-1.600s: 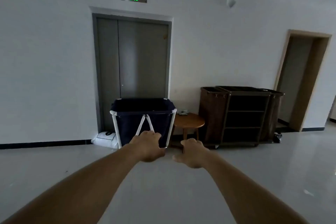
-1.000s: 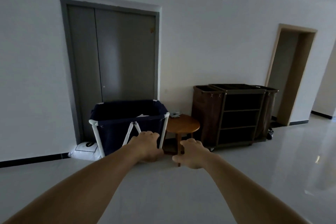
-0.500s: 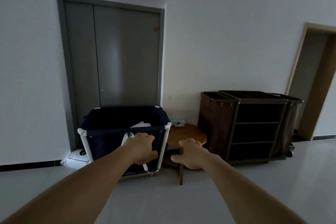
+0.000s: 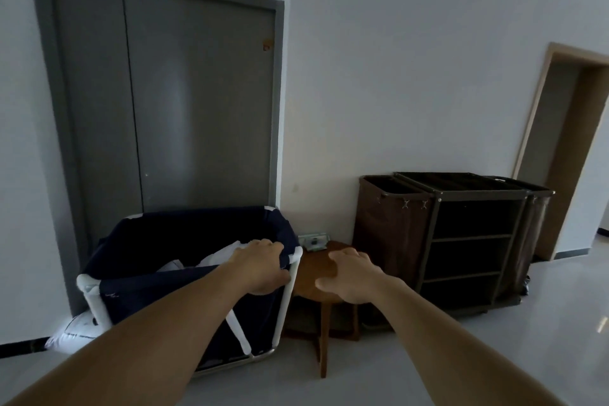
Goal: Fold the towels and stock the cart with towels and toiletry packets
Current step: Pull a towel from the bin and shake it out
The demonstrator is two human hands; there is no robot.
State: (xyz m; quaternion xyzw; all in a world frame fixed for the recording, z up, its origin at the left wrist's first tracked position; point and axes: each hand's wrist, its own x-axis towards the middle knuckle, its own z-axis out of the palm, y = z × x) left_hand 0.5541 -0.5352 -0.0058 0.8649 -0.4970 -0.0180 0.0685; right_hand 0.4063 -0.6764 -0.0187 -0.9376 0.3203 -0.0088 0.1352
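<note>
A navy fabric laundry bin (image 4: 184,234) on a white frame stands before the grey door, with white towels (image 4: 219,257) showing inside. Beside it, a small round wooden table (image 4: 313,269) carries a stack of toiletry packets (image 4: 313,241). The dark brown housekeeping cart (image 4: 468,241) with bare shelves stands to the right against the wall. Both my arms reach forward. My left hand (image 4: 260,269) hovers in front of the bin's front right corner, fingers loosely curled, holding nothing. My right hand (image 4: 349,275) is in front of the table, also holding nothing.
A grey double door (image 4: 164,92) fills the wall behind the bin. A white bag (image 4: 74,333) lies on the floor at the bin's left. An open doorway (image 4: 570,148) is at the far right. Pale glossy floor (image 4: 494,356) stretches in front of the cart.
The view has closed in on the bin, table and cart, which now look larger and nearer. My hands keep the same outstretched pose and hold nothing.
</note>
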